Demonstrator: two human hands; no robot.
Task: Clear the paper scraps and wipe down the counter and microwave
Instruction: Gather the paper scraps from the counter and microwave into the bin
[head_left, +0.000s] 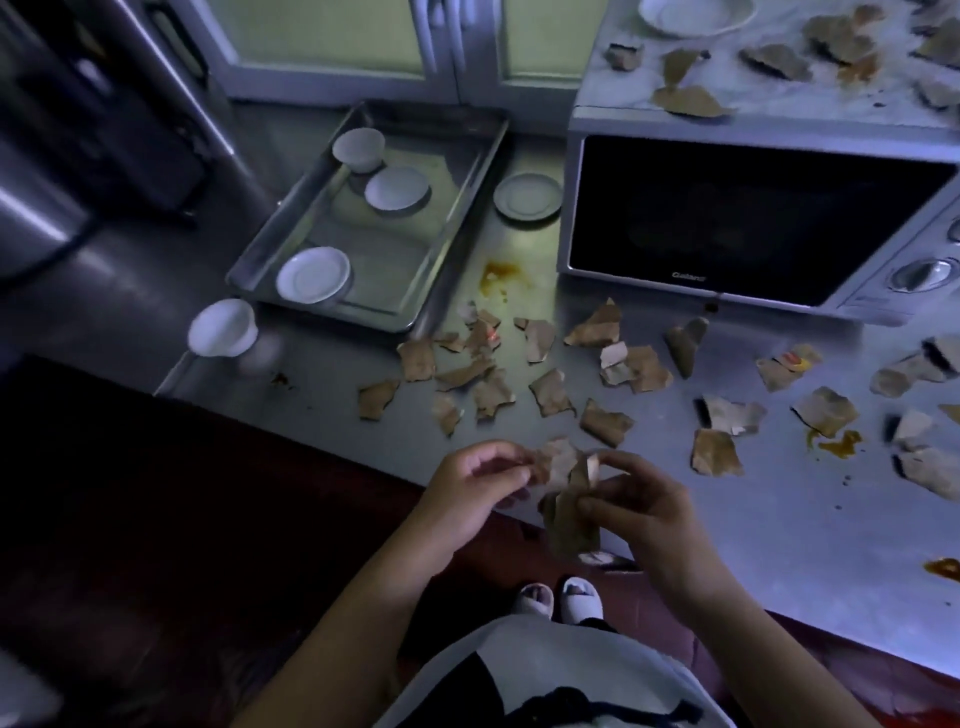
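Steel tabletop (727, 519) fills the view, strewn with torn brown paper scraps (551, 400) and orange stains (501, 273). At back right stands a silver microwave (753, 218), more scraps on its top. Left of it, a metal tray (387, 244) holds white dishes (313, 274). At the near edge, left hand (467, 488) and right hand (641, 501) together pinch a small bunch of scraps (561, 465).

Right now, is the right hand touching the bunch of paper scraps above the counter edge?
Touching. The head view shows the right hand pinching the bunch of paper scraps between thumb and fingers.
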